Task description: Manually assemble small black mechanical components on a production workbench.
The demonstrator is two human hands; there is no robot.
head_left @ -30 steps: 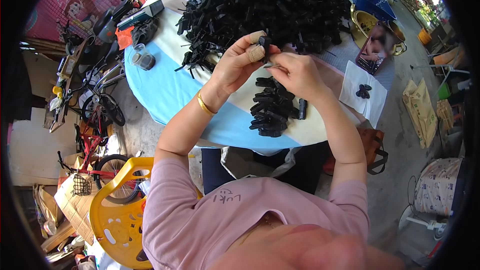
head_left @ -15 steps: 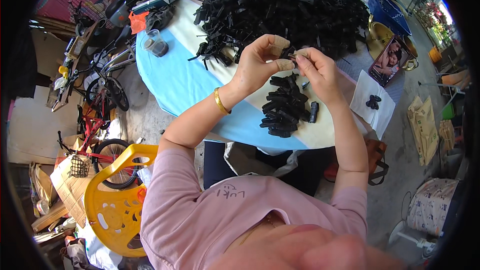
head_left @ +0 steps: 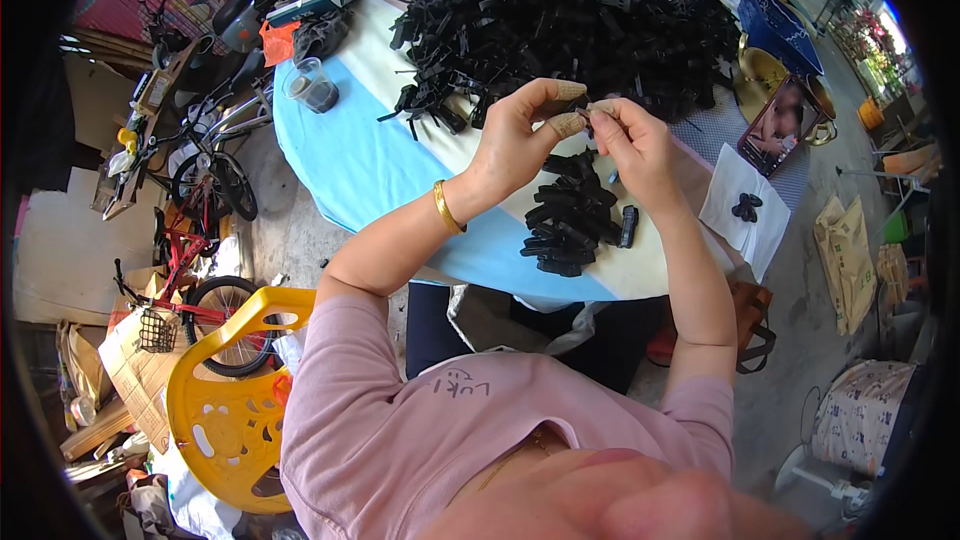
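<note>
Above the near part of the table, my left hand and my right hand meet at the fingertips. Tape wraps the left thumb and forefinger, which pinch a small black plastic piece. My right thumb and forefinger close on its other end; the piece is mostly hidden by the fingers. Just below lies a small stack of black plastic pieces, with a single piece apart on its right. Beyond my hands spreads a large heap of black plastic parts, some with thin strips sticking out.
The round table has a striped cloth. At its left stand a plastic cup with dark contents and a long box. At right are a phone, a brass-coloured pot, a blue basket and white paper. A yellow chair stands left.
My left fingers have shifted slightly, with the forefinger straighter and a little lower. Both hands stay together at the small black piece. The picture on the phone has changed.
</note>
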